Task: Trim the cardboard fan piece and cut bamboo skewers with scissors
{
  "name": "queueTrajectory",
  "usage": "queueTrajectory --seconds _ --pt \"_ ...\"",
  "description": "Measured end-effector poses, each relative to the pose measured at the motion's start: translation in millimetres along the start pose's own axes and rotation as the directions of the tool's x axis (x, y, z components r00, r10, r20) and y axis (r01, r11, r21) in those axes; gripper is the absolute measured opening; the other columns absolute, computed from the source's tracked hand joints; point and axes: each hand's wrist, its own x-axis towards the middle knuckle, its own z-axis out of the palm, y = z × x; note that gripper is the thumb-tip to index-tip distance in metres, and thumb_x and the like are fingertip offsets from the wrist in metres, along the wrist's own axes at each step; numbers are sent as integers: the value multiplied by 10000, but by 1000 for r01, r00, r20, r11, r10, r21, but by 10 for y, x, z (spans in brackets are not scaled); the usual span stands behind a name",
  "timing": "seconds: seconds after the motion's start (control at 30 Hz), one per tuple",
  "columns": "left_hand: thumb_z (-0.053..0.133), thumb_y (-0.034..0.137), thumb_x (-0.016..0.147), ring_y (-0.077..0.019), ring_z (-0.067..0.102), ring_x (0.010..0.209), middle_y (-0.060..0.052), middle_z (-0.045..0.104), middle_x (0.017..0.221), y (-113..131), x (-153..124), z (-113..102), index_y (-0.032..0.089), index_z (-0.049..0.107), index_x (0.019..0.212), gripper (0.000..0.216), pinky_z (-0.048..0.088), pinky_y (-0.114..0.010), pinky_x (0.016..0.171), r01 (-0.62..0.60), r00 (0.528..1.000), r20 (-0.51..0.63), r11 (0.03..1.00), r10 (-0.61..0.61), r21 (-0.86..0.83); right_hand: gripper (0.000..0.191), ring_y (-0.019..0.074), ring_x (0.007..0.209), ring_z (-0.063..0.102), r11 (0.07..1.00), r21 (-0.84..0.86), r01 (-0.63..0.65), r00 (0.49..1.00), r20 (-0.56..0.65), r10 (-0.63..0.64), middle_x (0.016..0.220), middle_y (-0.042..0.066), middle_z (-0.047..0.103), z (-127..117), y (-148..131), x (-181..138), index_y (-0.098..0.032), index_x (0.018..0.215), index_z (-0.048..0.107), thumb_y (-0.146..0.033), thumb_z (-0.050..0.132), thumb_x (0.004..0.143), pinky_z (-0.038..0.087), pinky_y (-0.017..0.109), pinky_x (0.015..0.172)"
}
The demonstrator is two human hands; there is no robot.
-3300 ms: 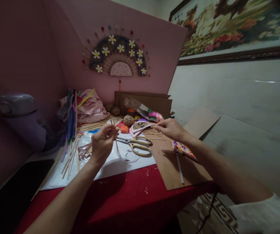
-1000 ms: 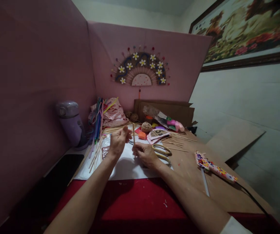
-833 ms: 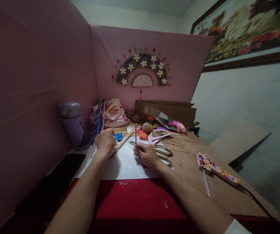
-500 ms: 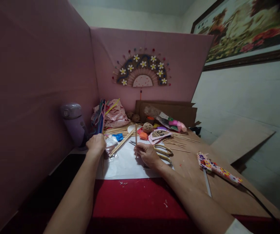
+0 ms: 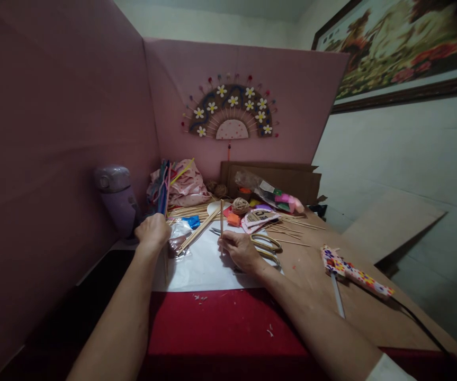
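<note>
- Right hand (image 5: 238, 248): nearly closed, thumb and fingers pinching a thin wooden stick (image 5: 222, 216), which stands about upright above the white paper (image 5: 200, 272); it may be more than one stick pressed together.
- Left hand (image 5: 152, 231): curled into a loose fist, knuckles up, over the left part of the paper. The fingertips are hidden, so whether it grips anything cannot be told.
- Just beside the right hand: scissors (image 5: 267, 259) with gold handles lie partly behind it, blades pointing left.
- Between the hands: a clear plastic bag (image 5: 179, 230) and a slanting bundle of sticks (image 5: 199, 231), with a blue packet (image 5: 192, 222) next to them.
- Behind the left hand: upright pipe cleaners (image 5: 163, 190), pink cloth (image 5: 190, 188), and a purple bottle (image 5: 117, 203) to their left.
- Farther back: a ball of twine (image 5: 240, 206) and an orange packet (image 5: 233, 220) near each other; a flowered fan (image 5: 232, 128) hangs on the pink panel (image 5: 292, 100).
- Well to the right: a flower-patterned glue gun (image 5: 357, 278) rests on brown board (image 5: 303, 296).
- Nearest the viewer: red cloth covers the worktop (image 5: 228, 323).
</note>
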Motion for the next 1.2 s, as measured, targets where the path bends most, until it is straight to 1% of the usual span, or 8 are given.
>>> queueTrajectory --seconds 0.27,0.33,0.43,0.53,0.77,1.03,1.13,1.2 --pt "484 182 723 -360 623 926 -265 649 1025 20 2 24 89 687 980 340 473 -402 677 -22 1000 -11 1000 22 -3 204 76 518 497 1000 8 -23 1000 -8 23 563 -8 564 -1 -30 -6 -149 651 586 -219 509 826 357 178 492" --pt "482 222 741 -339 618 947 -211 668 1020 85 -38 33 150 694 968 319 465 -379 696 -96 995 -17 995 95 -15 195 75 521 496 1000 15 -20 1000 -7 20 565 -10 565 -3 -35 -4 -150 652 586 -212 513 822 358 176 496" --pt "503 285 739 -282 627 938 -115 700 971 221 -130 91 241 714 854 244 450 -316 703 -257 966 6 966 257 -32 198 74 521 500 999 25 -20 1000 -2 20 570 -11 570 -6 -37 -2 -149 646 581 -212 514 821 360 175 499" --pt "519 331 727 -278 638 893 -126 711 882 332 -213 172 224 722 747 231 440 -302 694 -335 942 27 942 335 -19 205 73 513 497 1000 17 -24 1000 2 24 566 -11 566 -9 -32 -3 -149 647 582 -223 512 825 348 173 485" --pt "515 300 713 -326 642 842 -171 708 828 372 -223 263 195 726 719 236 431 -338 644 -331 942 46 943 332 -28 200 75 530 498 1000 0 12 1000 3 -12 567 -15 555 -19 -37 -5 -151 633 553 -206 507 820 356 179 502" --pt "484 177 701 -279 637 851 -146 707 893 344 -209 210 193 712 778 242 420 -304 634 -265 964 -40 959 262 -104 194 72 518 488 1000 17 -6 1000 -3 6 559 -16 548 -19 -45 3 -148 627 553 -192 511 811 355 178 496" --pt "510 238 715 -234 631 782 -123 701 821 366 -223 141 174 678 731 180 421 -283 622 -301 949 -181 914 258 -273 184 74 524 495 999 32 -22 1000 1 22 571 -10 562 -15 -26 10 -150 644 570 -200 516 813 355 175 491" --pt "538 281 706 -179 608 635 -73 664 657 413 -256 116 165 622 663 149 416 -254 560 -359 931 -259 770 256 -528 187 76 526 502 998 45 -35 999 7 35 577 -4 570 -13 -15 14 -150 651 576 -206 513 817 356 172 487"
